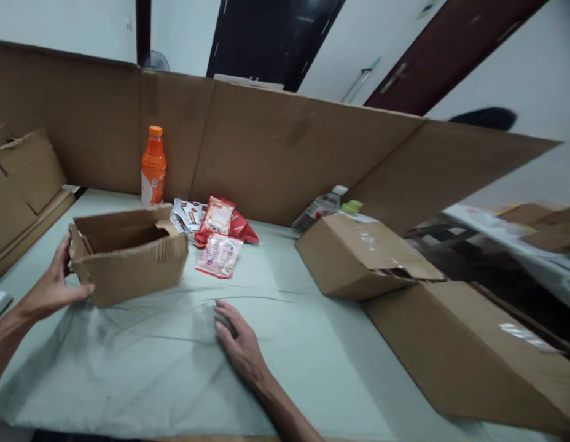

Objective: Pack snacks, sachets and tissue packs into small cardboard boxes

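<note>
My left hand (59, 285) grips the left end of a small open-topped cardboard box (137, 276), thumb on its front face and fingers behind. The box stands slightly tilted on the pale green cloth, and its inside is mostly in shadow. My right hand (239, 341) rests low over the cloth to the right of the box, thumb and fingers apart with nothing between them. Behind the box and to its right lie several snack packets: a red and white packet (217, 218), a pink clear packet (219, 255) and a silver packet (190, 213).
An orange drink bottle (153, 169) stands by the cardboard wall (276, 147) at the back. A clear bottle (319, 209) leans behind a closed cardboard box (359, 252) on the right. Another large box (460, 350) lies nearer me. More cardboard (22, 184) stands at far left.
</note>
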The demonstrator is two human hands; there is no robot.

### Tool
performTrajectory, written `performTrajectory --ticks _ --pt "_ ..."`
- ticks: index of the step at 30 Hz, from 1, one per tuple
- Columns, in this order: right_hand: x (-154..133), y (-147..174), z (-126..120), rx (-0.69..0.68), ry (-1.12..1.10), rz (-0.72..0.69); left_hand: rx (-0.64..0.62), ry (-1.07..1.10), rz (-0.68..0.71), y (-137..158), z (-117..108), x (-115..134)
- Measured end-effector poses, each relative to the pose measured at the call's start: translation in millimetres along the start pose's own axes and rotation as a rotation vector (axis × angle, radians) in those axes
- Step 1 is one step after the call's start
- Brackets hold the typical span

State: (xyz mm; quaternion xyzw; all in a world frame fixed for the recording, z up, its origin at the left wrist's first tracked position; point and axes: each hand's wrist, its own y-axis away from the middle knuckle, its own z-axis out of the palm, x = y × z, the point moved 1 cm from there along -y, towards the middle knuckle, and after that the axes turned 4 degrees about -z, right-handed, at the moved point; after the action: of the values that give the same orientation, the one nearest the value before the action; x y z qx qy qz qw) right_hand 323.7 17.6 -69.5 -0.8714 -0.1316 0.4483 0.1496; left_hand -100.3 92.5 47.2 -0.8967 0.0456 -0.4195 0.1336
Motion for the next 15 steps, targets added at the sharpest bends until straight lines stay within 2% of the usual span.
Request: performTrajectory --ticks 3,6,10,15 --pt "3.1 -15.2 -17.5 0.118 -0.096 0.131 -0.203 -0.057 0.120 43.2 5.4 17.6" --pt "12.3 -40.8 -37.5 0.164 -0.088 0.178 -0.348 -0.060 0.208 65.1 21.7 40.3" --pt "31.4 -103.7 -60.3 0.175 0.001 0.208 -0.337 -0.040 0.254 70.0 51.3 59.3" --pt "60.1 -206.2 -76.4 0.171 0.245 0.246 -0.294 0.058 0.179 72.2 73.4 48.4"
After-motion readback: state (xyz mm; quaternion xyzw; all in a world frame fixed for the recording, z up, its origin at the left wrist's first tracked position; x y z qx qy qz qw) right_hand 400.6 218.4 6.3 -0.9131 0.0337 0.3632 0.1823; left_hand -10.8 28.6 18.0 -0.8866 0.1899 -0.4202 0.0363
